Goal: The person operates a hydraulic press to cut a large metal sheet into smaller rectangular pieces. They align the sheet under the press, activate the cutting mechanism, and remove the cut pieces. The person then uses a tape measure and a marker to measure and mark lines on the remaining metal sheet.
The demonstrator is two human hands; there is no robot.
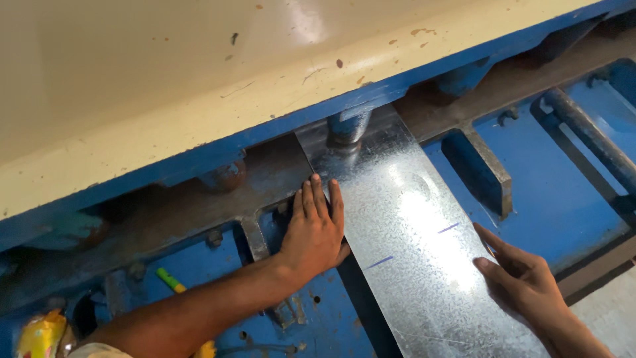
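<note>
A long strip of shiny galvanised sheet metal (404, 225) lies on the blue machine bed, its far end pushed under the cream-coloured beam (199, 73) and a blue hold-down foot (348, 127). Two short blue pen marks cross the strip. My left hand (315, 229) lies flat with fingers together against the strip's left edge. My right hand (520, 275) presses its fingertips on the strip's right edge, nearer to me.
The blue bed (550, 192) has rusty steel support bars (487, 166) and recesses. A round bar (586, 136) runs at the right. A yellow-green marker (171, 280) and a yellow wrapper (40, 335) lie at the lower left.
</note>
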